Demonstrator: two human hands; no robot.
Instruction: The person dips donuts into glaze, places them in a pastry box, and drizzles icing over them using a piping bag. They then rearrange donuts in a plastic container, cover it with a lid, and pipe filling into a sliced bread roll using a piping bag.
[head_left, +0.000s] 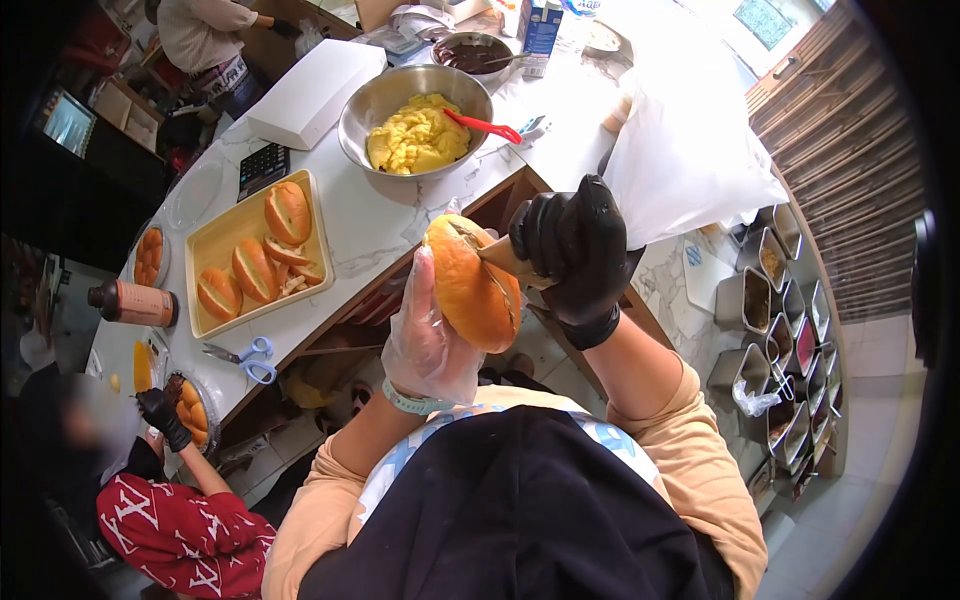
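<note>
My left hand (435,345), in a clear plastic glove, holds a golden bread roll (470,295) tilted in front of my chest. A slit runs along the roll's top. My right hand (572,245), in a black glove, is closed in a fist around a tan, tapering piping bag (503,258), whose narrow end meets the slit; the tip itself is hidden. Beyond my hands, a steel bowl (357,138) holds yellow filling (415,140) and a red-handled spatula (483,126). A cream tray (207,327) at left carries several cut rolls (255,270).
Blue-handled scissors (250,360), a brown bottle (135,302), a calculator (263,170) and a white box (315,92) lie on the counter. A dark-filled bowl (470,55) stands behind. Metal containers (743,300) are at right. A person in red (180,530) works at left.
</note>
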